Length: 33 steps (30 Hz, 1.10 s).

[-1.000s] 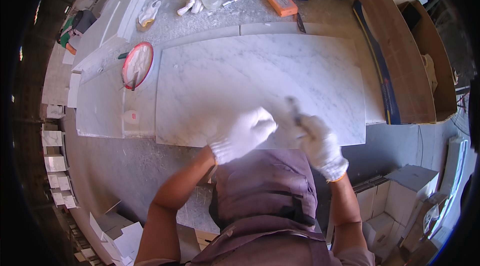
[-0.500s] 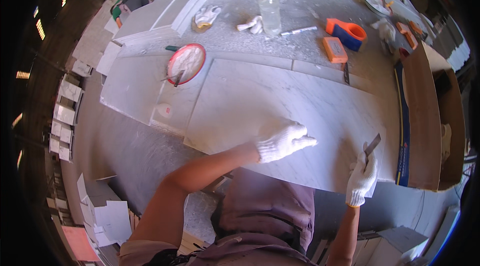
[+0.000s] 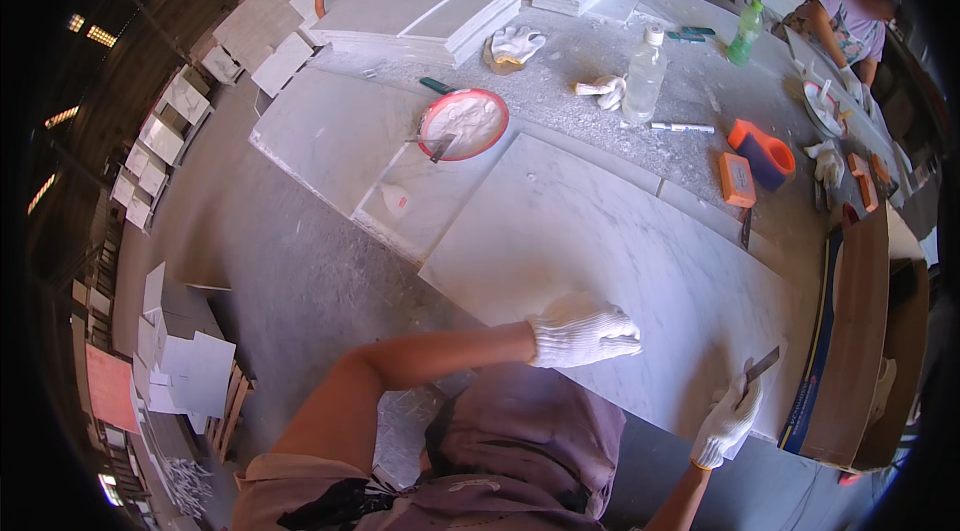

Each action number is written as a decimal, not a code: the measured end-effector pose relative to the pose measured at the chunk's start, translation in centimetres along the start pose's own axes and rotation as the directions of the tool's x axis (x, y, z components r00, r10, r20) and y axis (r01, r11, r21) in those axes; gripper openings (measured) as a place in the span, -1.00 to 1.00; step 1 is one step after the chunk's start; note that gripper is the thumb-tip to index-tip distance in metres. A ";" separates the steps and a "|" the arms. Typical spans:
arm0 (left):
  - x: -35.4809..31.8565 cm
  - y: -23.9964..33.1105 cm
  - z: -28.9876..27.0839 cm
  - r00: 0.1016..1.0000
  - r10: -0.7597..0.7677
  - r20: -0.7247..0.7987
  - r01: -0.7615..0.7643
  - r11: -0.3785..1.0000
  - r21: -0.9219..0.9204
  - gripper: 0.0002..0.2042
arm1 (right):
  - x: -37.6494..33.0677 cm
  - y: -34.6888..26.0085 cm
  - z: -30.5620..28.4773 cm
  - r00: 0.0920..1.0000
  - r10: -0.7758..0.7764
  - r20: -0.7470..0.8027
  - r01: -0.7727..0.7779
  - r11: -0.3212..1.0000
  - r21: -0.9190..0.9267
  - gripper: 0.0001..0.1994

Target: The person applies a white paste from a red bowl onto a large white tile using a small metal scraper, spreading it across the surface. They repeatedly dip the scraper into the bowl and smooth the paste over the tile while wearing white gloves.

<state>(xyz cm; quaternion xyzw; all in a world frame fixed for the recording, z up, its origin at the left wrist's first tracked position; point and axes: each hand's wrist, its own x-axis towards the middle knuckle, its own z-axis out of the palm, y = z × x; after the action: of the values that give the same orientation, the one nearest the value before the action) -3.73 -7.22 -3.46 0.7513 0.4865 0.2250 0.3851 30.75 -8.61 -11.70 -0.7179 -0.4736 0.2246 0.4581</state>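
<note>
At the lower right of the frame, the gloved right hand [image 3: 728,421] grips a small dark scraper blade [image 3: 760,365] at the near edge of the white marble slab [image 3: 610,241]. The gloved left hand [image 3: 583,330], at lower centre, rests open and flat on the slab. Farther up the desk [image 3: 690,156], a red-rimmed bowl of white paste [image 3: 463,123] sits upper centre, with 1 clear bottle [image 3: 644,77] to its right.

One head-worn fisheye camera looks steeply down from above onto the long grey stone-dusted bench [image 3: 600,91], quite near, edges bending.
</note>
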 end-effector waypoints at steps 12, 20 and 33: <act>-14.0 -13.3 -32.3 0.765 -0.022 -0.644 0.426 0.767 0.480 -0.64 | -2.9 -2.7 4.6 0.983 -0.079 0.163 0.073 0.997 0.040 -0.69; -20.4 -31.5 -38.9 0.533 -0.516 -0.671 0.821 0.506 0.263 -0.42 | -0.7 -8.0 15.7 0.770 -0.443 0.459 0.465 0.883 0.072 -0.73; -13.6 -41.8 -46.6 0.412 -0.340 -0.846 0.865 0.439 0.245 -0.39 | 0.0 -12.2 18.6 0.752 -0.368 0.547 0.535 0.826 -0.179 -0.73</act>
<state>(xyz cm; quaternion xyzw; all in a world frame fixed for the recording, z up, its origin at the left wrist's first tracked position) -66.02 6.85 -8.23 0.4329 0.8902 0.1271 -0.0636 10.87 1.26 -10.00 -0.5640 -0.7651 0.1984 0.2391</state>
